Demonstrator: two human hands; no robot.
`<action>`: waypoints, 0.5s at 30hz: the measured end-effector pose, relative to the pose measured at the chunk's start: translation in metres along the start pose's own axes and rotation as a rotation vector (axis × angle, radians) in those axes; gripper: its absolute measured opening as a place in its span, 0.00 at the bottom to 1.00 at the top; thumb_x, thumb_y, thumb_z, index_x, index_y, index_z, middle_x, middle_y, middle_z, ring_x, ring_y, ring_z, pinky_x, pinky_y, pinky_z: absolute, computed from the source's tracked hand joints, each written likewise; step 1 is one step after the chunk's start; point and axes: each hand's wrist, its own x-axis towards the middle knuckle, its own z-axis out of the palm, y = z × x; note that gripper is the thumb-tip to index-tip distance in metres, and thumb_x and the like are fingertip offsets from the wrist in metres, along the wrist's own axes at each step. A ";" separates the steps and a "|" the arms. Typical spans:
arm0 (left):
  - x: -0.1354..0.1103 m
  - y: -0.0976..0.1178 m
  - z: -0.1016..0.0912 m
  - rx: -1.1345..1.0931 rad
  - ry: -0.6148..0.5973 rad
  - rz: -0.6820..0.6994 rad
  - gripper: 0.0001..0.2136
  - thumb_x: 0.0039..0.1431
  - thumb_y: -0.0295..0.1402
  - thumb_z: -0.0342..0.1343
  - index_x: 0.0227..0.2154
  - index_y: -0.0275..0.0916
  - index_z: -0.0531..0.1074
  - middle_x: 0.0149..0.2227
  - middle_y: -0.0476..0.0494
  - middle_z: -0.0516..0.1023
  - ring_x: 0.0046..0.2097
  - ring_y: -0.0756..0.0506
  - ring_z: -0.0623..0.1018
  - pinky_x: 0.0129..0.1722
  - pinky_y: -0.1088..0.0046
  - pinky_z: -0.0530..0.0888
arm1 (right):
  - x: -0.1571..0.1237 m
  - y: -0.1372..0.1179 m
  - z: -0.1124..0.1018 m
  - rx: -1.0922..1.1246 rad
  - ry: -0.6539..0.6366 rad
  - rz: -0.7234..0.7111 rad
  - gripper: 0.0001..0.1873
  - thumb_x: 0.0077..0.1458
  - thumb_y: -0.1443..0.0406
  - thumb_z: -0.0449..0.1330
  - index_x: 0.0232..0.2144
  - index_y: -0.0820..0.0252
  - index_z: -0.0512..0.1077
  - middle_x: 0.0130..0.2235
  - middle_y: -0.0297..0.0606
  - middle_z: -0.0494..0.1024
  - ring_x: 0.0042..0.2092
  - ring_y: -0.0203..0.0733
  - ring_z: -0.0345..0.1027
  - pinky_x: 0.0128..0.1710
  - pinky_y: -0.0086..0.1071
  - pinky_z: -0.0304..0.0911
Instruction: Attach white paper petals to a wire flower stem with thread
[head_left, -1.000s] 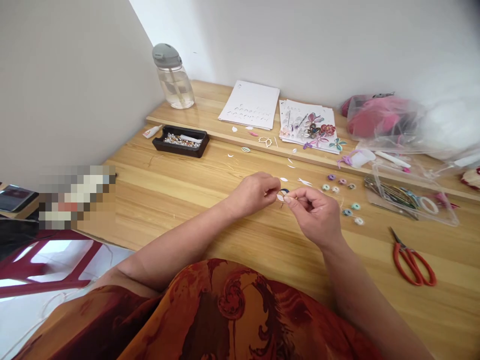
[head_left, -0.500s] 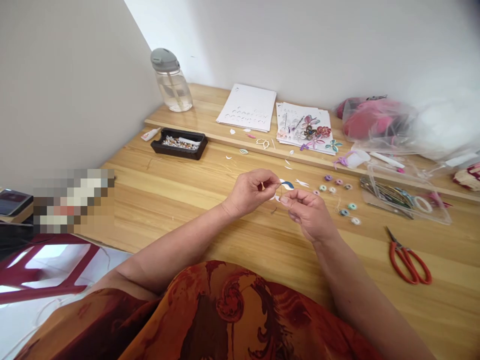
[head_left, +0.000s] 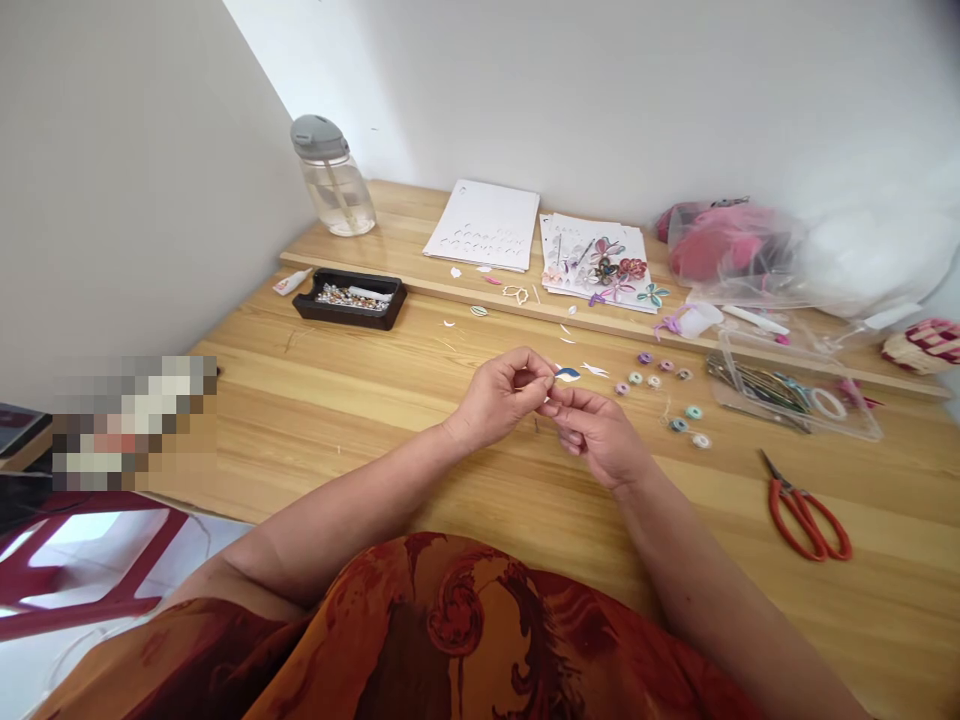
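Over the middle of the table, my left hand (head_left: pixel 504 398) is closed in a pinch at the near end of a small blue leaf-shaped piece (head_left: pixel 570 373), which points away to the right. A pale shape shows just below the blue; I cannot tell if it is part of the piece or lies behind it. My right hand (head_left: pixel 604 435) is also closed, its thumb and forefinger nearly touching the left fingertips. What it pinches is too small to make out. White paper cut-outs (head_left: pixel 595 370) lie just beyond the fingers. Several small thread bobbins (head_left: pixel 678 425) sit to the right.
Red-handled scissors (head_left: pixel 806 515) lie at the right, below a clear plastic box (head_left: pixel 862 425) of tools. A black tray (head_left: pixel 345 318) of beads stands at left, near a water bottle (head_left: pixel 334 180). Paper sheets (head_left: pixel 484 225) and wire flowers (head_left: pixel 611 265) rest on the raised back ledge.
My right hand has come closer to the left, and their fingertips now almost meet. The blue piece has stayed in my left fingers. The whole view has shifted slightly.
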 end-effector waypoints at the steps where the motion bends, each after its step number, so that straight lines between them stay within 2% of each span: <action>1: 0.000 -0.001 0.000 -0.002 0.009 -0.021 0.06 0.57 0.32 0.58 0.31 0.35 0.67 0.35 0.45 0.76 0.33 0.51 0.79 0.34 0.76 0.78 | 0.000 0.001 0.000 -0.019 0.009 -0.010 0.15 0.36 0.59 0.73 0.27 0.59 0.75 0.27 0.32 0.75 0.18 0.25 0.48 0.17 0.26 0.42; 3: 0.000 -0.002 0.000 0.055 0.038 -0.038 0.06 0.56 0.31 0.58 0.32 0.36 0.67 0.33 0.47 0.76 0.31 0.52 0.78 0.32 0.76 0.77 | 0.001 0.002 -0.001 -0.087 0.032 -0.055 0.15 0.38 0.57 0.72 0.24 0.59 0.73 0.25 0.31 0.73 0.19 0.27 0.50 0.17 0.27 0.44; 6: 0.000 -0.002 -0.002 0.240 0.080 0.008 0.03 0.55 0.29 0.57 0.31 0.36 0.69 0.27 0.50 0.75 0.28 0.53 0.75 0.30 0.78 0.74 | 0.003 0.004 -0.003 -0.222 0.044 -0.144 0.18 0.42 0.54 0.71 0.23 0.59 0.71 0.21 0.29 0.67 0.20 0.29 0.52 0.18 0.28 0.47; 9: 0.000 -0.001 -0.003 0.328 0.077 0.023 0.02 0.56 0.29 0.56 0.30 0.36 0.70 0.27 0.50 0.75 0.28 0.54 0.74 0.29 0.79 0.73 | 0.003 0.004 -0.004 -0.294 0.019 -0.199 0.20 0.44 0.51 0.71 0.24 0.59 0.71 0.22 0.29 0.68 0.21 0.30 0.53 0.20 0.28 0.49; 15: 0.000 0.005 0.000 0.081 0.045 -0.121 0.09 0.57 0.36 0.60 0.31 0.35 0.68 0.30 0.47 0.77 0.28 0.53 0.76 0.28 0.78 0.75 | 0.003 0.004 -0.005 -0.374 0.027 -0.200 0.22 0.43 0.49 0.70 0.22 0.59 0.70 0.20 0.30 0.66 0.22 0.32 0.53 0.21 0.29 0.48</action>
